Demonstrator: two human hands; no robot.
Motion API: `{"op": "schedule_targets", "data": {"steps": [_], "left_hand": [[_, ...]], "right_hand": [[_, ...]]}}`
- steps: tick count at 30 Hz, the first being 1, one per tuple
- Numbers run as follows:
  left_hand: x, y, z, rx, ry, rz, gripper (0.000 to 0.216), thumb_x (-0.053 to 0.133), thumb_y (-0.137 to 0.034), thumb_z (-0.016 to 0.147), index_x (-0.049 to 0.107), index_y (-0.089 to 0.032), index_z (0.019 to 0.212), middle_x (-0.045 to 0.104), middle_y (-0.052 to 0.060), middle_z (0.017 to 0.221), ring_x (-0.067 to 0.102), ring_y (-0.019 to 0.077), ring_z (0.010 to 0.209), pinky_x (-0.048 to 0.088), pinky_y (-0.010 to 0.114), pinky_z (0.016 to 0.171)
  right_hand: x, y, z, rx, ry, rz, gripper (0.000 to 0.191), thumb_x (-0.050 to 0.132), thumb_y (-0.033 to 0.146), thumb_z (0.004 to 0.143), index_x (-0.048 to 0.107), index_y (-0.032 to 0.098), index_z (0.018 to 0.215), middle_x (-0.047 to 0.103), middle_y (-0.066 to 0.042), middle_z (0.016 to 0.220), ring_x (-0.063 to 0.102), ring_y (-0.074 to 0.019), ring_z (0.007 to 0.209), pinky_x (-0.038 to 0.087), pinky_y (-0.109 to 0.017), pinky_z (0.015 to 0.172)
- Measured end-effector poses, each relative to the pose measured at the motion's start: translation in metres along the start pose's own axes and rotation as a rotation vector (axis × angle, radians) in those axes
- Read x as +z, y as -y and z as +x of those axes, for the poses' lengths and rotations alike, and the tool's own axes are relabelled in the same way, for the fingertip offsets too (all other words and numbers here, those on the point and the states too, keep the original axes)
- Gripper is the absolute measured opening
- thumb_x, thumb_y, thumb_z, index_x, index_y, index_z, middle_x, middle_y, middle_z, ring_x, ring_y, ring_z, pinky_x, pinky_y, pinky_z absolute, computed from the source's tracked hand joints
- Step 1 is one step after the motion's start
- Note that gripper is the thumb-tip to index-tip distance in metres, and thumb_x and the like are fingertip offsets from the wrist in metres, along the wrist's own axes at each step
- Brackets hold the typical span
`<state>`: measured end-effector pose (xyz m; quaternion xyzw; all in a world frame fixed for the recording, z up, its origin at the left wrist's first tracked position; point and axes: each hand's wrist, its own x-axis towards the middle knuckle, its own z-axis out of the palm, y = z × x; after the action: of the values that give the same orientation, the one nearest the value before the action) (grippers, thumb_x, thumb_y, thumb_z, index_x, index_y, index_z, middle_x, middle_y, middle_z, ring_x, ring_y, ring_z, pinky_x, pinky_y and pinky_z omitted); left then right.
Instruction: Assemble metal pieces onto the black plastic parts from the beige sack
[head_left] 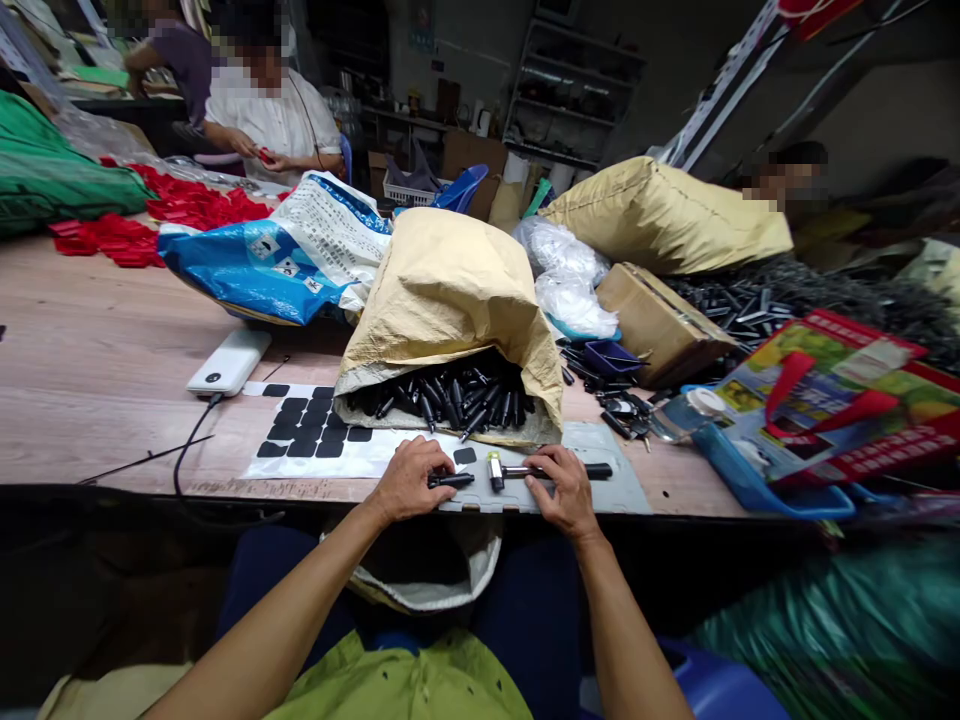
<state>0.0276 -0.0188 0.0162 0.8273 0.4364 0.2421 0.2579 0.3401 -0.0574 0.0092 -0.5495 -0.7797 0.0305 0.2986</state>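
Note:
My left hand (409,480) is closed around a short black tubular piece (454,481) near the table's front edge. A small hammer (496,472) with a pale yellow-and-silver head and a black handle lies sideways on a grey board (626,485). My right hand (564,492) has its fingers curled over the hammer's handle. Just beyond my hands, a tan sack (457,270) lies with its mouth towards me, full of similar black pieces (469,397). Left of my left hand is a white sheet (262,466) bearing several black rounded squares (301,443).
A white power bank (229,362) with a cable sits at left, before a blue-and-white bag (255,262). On the right are a clear bottle (686,412), a blue tray (739,475) and a colourful bag (847,400). Below the edge an open sack (450,595) hangs. A co-worker (277,120) handles red pieces.

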Motion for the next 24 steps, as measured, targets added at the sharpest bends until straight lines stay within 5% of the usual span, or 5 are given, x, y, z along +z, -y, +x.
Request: {"op": "schedule_targets", "data": {"steps": [12, 18, 24], "left_hand": [[-0.002, -0.003, -0.004, 0.05, 0.004, 0.006, 0.015, 0.076, -0.035, 0.08, 0.073, -0.024, 0.09, 0.07, 0.003, 0.091, 0.057, 0.0227, 0.092, 0.039, 0.038, 0.086], [-0.003, -0.032, -0.055, 0.195, 0.199, -0.061, 0.015, 0.063, -0.033, 0.093, 0.069, -0.025, 0.104, 0.067, 0.005, 0.096, 0.062, 0.0198, 0.089, 0.043, 0.031, 0.076], [0.024, -0.018, -0.1, -0.09, 0.309, 0.071, 0.015, 0.06, -0.031, 0.092, 0.068, -0.027, 0.104, 0.067, 0.003, 0.098, 0.068, 0.0204, 0.087, 0.044, 0.03, 0.072]], "right_hand": [[0.002, -0.005, 0.0, 0.025, -0.017, 0.02, 0.018, 0.061, 0.031, 0.089, 0.073, 0.024, 0.1, 0.065, -0.005, 0.099, 0.059, -0.0228, 0.095, 0.044, -0.038, 0.089], [0.002, -0.006, -0.001, 0.029, -0.028, 0.031, 0.017, 0.063, 0.031, 0.088, 0.073, 0.023, 0.1, 0.065, -0.005, 0.098, 0.059, -0.0226, 0.094, 0.044, -0.038, 0.09], [0.002, -0.006, -0.001, 0.032, -0.037, 0.028, 0.016, 0.063, 0.031, 0.088, 0.072, 0.023, 0.098, 0.065, -0.005, 0.097, 0.059, -0.0227, 0.094, 0.044, -0.037, 0.089]]}}
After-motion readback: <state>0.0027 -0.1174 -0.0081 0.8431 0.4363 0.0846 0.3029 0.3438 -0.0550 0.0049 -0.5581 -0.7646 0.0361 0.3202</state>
